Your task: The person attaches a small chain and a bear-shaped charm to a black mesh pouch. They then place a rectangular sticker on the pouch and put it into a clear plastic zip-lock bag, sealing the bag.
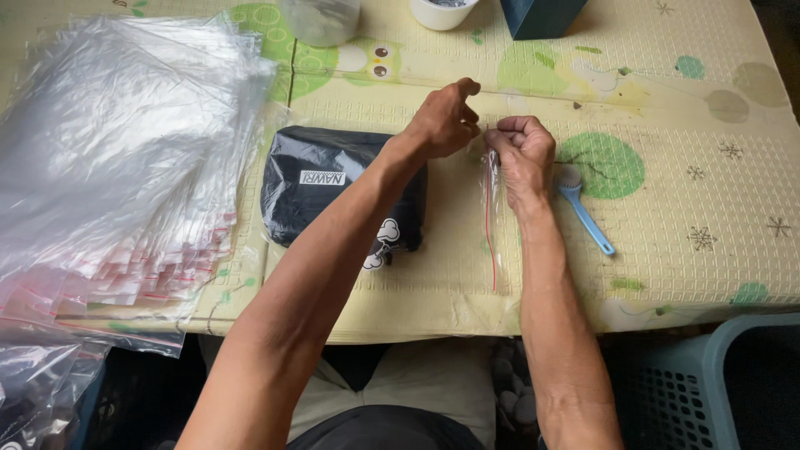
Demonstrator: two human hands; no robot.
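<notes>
A clear zip bag holding a folded dark garment lies on the patterned yellow mat. The bag's open end with its red seal strip points right. My left hand and my right hand are both pinched on the far corner of that seal strip, close together. A white label and a small white cartoon print show on the dark garment.
A large pile of empty clear zip bags covers the left side. A blue brush lies just right of my right hand. A clear tub, white cup and dark box stand at the far edge. A grey basket sits lower right.
</notes>
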